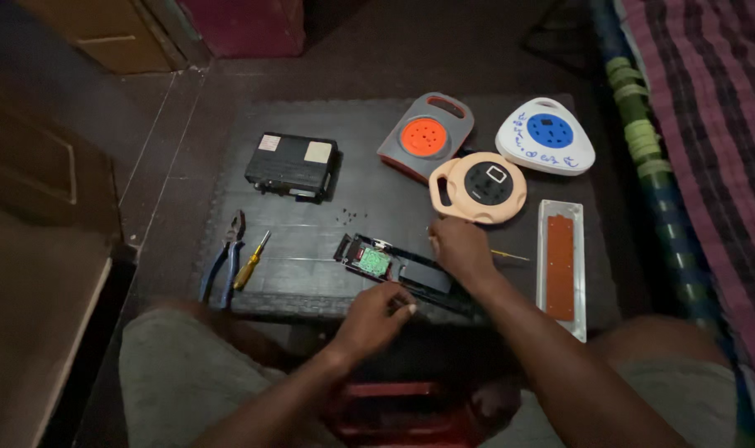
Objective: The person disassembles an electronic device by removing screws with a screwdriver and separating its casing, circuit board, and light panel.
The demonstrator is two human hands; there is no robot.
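Observation:
An opened black power strip (pixel 410 274) with a small green circuit board (pixel 374 263) lies near the front of the dark foam mat (pixel 311 166). My left hand (pixel 377 314) rests at its near edge, fingers curled against the casing. My right hand (pixel 460 249) sits on the strip's far right part and grips a thin yellow-handled screwdriver (pixel 508 255) whose end sticks out to the right. Several tiny dark screws (pixel 350 217) lie loose just beyond the strip.
On the mat: a black box (pixel 292 165), blue pliers (pixel 224 261), a yellow screwdriver (pixel 252 260), three round cable reels in grey-orange (pixel 425 135), white-blue (pixel 546 135) and peach-black (pixel 478 187), and a white strip cover with a brown plate (pixel 560 265). Striped bedding (pixel 709 124) is on the right.

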